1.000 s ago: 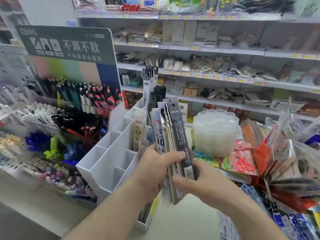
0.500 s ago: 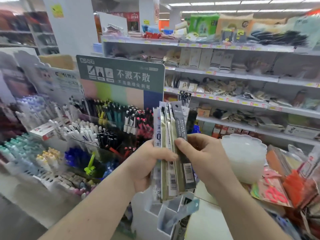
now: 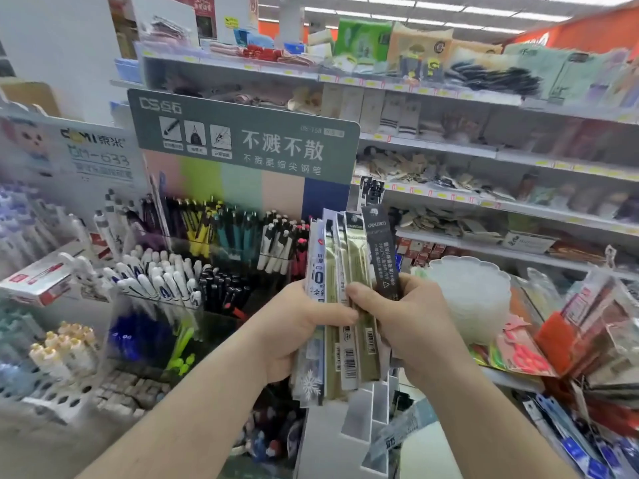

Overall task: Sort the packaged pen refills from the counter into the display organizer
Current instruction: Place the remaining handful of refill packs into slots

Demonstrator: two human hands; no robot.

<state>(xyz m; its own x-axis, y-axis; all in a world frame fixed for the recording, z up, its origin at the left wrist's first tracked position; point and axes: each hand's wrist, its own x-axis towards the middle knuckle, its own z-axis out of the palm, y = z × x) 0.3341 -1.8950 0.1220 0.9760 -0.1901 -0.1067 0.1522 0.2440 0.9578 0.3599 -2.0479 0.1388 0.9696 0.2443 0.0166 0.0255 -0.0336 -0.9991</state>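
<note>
Standing at far left, blurred pen racks (image 3: 145,288) sit below a green sign (image 3: 242,140). The left hand (image 3: 297,326) grips a fanned stack of refill packs (image 3: 345,305), upright at centre; the right hand (image 3: 408,316) pinches the black pack (image 3: 382,250). They hide most of the white organizer (image 3: 349,430) below. Clear trays (image 3: 473,299) and smeared packets (image 3: 587,340) lie right.

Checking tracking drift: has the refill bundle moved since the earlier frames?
Yes: left. The refill bundle was right of the empty compartments of the white organizer; now they show beneath it. The camera swung too.
</note>
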